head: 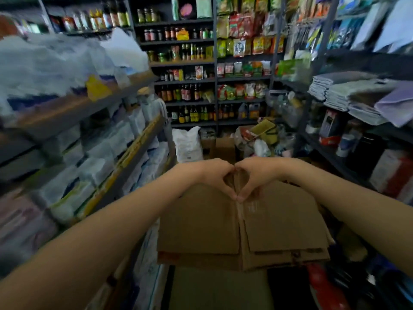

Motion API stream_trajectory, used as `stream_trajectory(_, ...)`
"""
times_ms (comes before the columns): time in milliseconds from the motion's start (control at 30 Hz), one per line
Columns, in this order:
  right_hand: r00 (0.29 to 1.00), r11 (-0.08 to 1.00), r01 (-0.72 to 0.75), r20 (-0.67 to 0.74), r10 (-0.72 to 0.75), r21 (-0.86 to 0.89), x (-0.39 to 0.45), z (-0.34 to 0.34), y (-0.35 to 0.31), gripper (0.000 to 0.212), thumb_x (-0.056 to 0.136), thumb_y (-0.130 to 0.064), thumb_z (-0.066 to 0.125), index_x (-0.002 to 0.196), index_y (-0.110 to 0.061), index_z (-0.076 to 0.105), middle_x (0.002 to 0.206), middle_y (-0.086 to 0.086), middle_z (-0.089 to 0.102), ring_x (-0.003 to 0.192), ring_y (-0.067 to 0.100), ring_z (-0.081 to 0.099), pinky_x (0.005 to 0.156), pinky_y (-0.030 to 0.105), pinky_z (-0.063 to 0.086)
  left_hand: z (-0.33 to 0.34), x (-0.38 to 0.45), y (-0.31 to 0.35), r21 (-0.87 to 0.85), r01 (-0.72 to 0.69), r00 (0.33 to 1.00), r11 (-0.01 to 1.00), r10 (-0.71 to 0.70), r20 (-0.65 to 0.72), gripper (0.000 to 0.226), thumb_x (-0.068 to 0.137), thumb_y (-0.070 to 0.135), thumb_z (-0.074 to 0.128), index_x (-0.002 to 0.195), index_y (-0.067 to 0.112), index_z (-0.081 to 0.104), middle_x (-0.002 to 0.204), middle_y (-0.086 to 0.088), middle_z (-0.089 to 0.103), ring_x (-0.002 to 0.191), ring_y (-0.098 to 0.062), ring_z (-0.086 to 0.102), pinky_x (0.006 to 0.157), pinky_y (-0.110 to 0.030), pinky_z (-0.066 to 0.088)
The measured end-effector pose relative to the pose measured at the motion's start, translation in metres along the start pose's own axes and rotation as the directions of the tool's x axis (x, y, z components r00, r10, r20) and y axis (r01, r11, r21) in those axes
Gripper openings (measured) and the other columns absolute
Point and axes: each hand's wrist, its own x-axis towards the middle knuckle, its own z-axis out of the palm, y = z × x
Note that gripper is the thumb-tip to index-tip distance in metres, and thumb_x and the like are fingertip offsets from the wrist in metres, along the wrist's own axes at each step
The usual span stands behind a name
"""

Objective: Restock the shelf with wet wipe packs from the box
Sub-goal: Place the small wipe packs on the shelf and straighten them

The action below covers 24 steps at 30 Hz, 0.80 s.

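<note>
A brown cardboard box (241, 222) sits low in the middle of a shop aisle, its top flaps folded shut. Both hands are on the far end of the middle seam. The left hand (214, 175) and the right hand (254, 175) have curled fingers that press down into the gap, with fingertips touching each other. On the left, a shelf (125, 153) holds blurry white packs (100, 162). Bottles (187, 92) fill the back shelves. Folded cloths (348, 95) lie on the right.
</note>
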Motion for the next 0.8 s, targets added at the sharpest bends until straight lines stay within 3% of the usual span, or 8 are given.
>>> stream_trajectory(100, 0.999, 0.993, 0.003, -0.046, 0.002, 0.117, 0.082, -0.045, 0.039, 0.037, 0.070, -0.033, 0.079, 0.092, -0.027, 0.050, 0.096, -0.006, 0.055, 0.077, 0.007, 0.061, 0.055, 0.017, 0.048, -0.043, 0.074, -0.056, 0.087, 0.004, 1.000, 0.996, -0.004, -0.007, 0.044, 0.080, 0.043, 0.067, 0.110, 0.014, 0.052, 0.095, 0.002, 0.054, 0.084, -0.015, 0.051, 0.066, -0.022, 0.040)
stream_trajectory(200, 0.996, 0.993, 0.033, -0.082, -0.024, 0.112, 0.178, -0.087, 0.081, 0.036, 0.070, -0.035, 0.079, 0.082, -0.033, 0.045, 0.090, -0.010, 0.053, 0.072, 0.005, 0.060, 0.054, 0.014, 0.041, -0.078, 0.150, -0.121, 0.130, 0.018, 0.999, 0.991, -0.013, -0.039, 0.040, 0.080, 0.044, 0.066, 0.105, 0.016, 0.052, 0.091, 0.003, 0.052, 0.081, -0.014, 0.049, 0.063, -0.023, 0.038)
stream_trajectory(300, 0.991, 0.995, 0.072, -0.120, -0.063, 0.070, 0.272, -0.127, 0.117, 0.036, 0.071, -0.037, 0.077, 0.086, -0.030, 0.046, 0.091, -0.012, 0.049, 0.077, 0.004, 0.051, 0.058, 0.018, 0.038, -0.104, 0.223, -0.189, 0.108, 0.051, 0.996, 0.993, -0.043, -0.073, 0.036, 0.081, 0.041, 0.067, 0.103, 0.018, 0.050, 0.090, 0.005, 0.051, 0.080, -0.012, 0.048, 0.069, -0.021, 0.036)
stream_trajectory(433, 0.982, 0.994, 0.110, -0.155, -0.111, -0.020, 0.393, -0.176, 0.146, 0.053, 0.067, -0.037, 0.080, 0.109, -0.021, 0.052, 0.104, -0.005, 0.055, 0.094, 0.013, 0.052, 0.074, 0.023, 0.040, -0.139, 0.305, -0.277, 0.095, 0.096, 0.992, 0.991, -0.087, -0.092, 0.031, 0.080, 0.038, 0.068, 0.093, 0.022, 0.045, 0.079, 0.011, 0.045, 0.074, -0.009, 0.044, 0.059, -0.017, 0.031)
stream_trajectory(500, 0.979, 0.994, 0.101, -0.172, -0.106, -0.036, 0.454, -0.198, 0.165, 0.053, 0.067, -0.036, 0.080, 0.109, -0.018, 0.053, 0.105, -0.002, 0.056, 0.094, 0.014, 0.052, 0.073, 0.024, 0.040, -0.156, 0.352, -0.323, 0.093, 0.114, 0.990, 0.989, -0.105, -0.099, 0.034, 0.079, 0.037, 0.070, 0.097, 0.018, 0.048, 0.084, 0.009, 0.047, 0.080, -0.012, 0.046, 0.065, -0.020, 0.033)
stream_trajectory(600, 0.980, 0.996, 0.084, -0.182, -0.084, -0.007, 0.536, -0.220, 0.198, 0.043, 0.068, -0.034, 0.079, 0.099, -0.016, 0.054, 0.093, -0.004, 0.054, 0.086, 0.014, 0.052, 0.061, 0.022, 0.041, -0.172, 0.421, -0.383, 0.085, 0.108, 0.991, 0.991, -0.100, -0.092, 0.048, 0.078, 0.037, 0.071, 0.114, 0.013, 0.050, 0.096, 0.005, 0.048, 0.088, -0.014, 0.048, 0.074, -0.022, 0.036)
stream_trajectory(700, 0.966, 0.999, 0.049, -0.254, -0.049, -0.007, 0.637, -0.235, 0.238, 0.039, 0.067, -0.036, 0.079, 0.088, -0.020, 0.050, 0.084, -0.005, 0.051, 0.082, 0.015, 0.052, 0.057, 0.021, 0.039, -0.181, 0.507, -0.459, 0.108, 0.089, 0.992, 0.990, -0.079, -0.094, 0.052, 0.076, 0.036, 0.073, 0.118, 0.014, 0.050, 0.108, 0.000, 0.054, 0.098, -0.016, 0.051, 0.080, -0.023, 0.037)
stream_trajectory(800, 0.953, 0.998, 0.007, -0.302, 0.012, 0.061, 0.740, -0.256, 0.275, 0.034, 0.072, -0.034, 0.074, 0.077, -0.025, 0.041, 0.081, -0.003, 0.045, 0.086, 0.018, 0.043, 0.070, 0.030, 0.045, -0.199, 0.595, -0.537, 0.162, 0.106, 0.993, 0.981, -0.095, -0.072, 0.056, 0.075, 0.035, 0.074, 0.121, 0.015, 0.048, 0.122, -0.005, 0.054, 0.112, -0.024, 0.053, 0.094, -0.032, 0.043)
